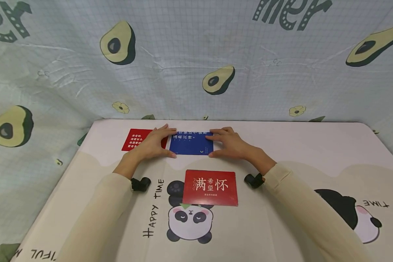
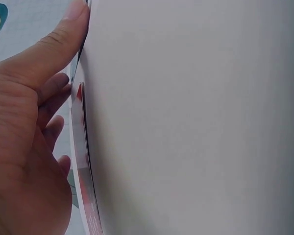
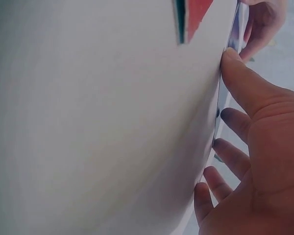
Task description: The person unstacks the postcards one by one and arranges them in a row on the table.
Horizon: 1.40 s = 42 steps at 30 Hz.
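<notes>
Btwn hands [image 1: 153, 142] [image 1: 233, 143], rect. blue card [image 1: 191, 146].

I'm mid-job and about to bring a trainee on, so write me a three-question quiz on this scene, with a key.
1. Multiple choice: what colour is the card between the left hand and the right hand?
A. Red
B. Blue
C. Green

2. True or false: the near red card covers part of the panda print.

3. Short answer: which hand partly hides the far red card in the head view?

Key: 1. B; 2. true; 3. the left hand.
</notes>
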Tool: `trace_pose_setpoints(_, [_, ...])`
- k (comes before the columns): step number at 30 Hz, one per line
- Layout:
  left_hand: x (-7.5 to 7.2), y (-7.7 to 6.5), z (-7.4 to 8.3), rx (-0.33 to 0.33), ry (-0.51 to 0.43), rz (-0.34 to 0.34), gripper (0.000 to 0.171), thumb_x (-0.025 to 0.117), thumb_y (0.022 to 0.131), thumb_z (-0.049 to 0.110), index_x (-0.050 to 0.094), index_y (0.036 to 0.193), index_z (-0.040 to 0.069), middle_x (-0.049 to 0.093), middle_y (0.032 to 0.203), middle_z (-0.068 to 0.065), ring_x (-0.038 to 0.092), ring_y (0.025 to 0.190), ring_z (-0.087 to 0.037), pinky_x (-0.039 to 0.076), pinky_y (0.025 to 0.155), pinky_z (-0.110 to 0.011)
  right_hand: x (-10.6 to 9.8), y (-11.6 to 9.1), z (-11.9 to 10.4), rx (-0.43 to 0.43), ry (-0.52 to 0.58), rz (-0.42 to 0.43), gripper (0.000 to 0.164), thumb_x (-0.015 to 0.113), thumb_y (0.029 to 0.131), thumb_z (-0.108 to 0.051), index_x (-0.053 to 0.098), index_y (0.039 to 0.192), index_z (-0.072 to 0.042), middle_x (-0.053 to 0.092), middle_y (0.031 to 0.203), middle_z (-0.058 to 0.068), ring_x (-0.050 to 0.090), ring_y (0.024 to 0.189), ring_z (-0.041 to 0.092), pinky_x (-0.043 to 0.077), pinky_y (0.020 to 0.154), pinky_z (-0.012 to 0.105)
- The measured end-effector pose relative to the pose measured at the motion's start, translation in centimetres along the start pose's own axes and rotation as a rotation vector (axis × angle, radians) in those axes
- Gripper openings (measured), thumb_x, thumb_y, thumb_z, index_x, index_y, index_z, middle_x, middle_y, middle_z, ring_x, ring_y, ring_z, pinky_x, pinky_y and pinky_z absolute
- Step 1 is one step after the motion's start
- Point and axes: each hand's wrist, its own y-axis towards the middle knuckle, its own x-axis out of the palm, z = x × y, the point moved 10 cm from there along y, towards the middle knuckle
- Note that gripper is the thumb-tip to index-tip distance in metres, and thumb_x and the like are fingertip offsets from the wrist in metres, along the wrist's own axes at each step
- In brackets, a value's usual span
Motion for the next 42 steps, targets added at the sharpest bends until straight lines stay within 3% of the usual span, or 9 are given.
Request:
trace_pose_setpoints(32, [0.14,-0.04,-0.07,-0.019,0.007,-0.015,0.088,0.085,0.070,0.030,0.043,0.143,0.005,0.037,0.150,-0.010,0.010,0.145,-0.026,0.002,0.116,-0.046,0.05,-0.05,-0.05,0.004,0.013,-0.002,0.071,0.073,0.081,-0.041,0.048,0.142,-0.013,0.032,0.152,0.011,0.021,0.137,0.035,0.025,0.107,0.056])
trace_pose_setpoints(42, [-0.34,-0.46,0.16,-0.006,-0.012,-0.012,0.088,0.085,0.070,0.030,0.042,0.143,0.005,0.034,0.152,-0.011,0.008,0.145,-0.027,0.001,0.116,-0.046,-0.28,-0.35,0.08,0.020,0.070,-0.010,0.082,0.075,0.080,-0.038,0.037,0.148,-0.013,0.024,0.155,0.012,0.018,0.141,0.033,0.025,0.110,0.054])
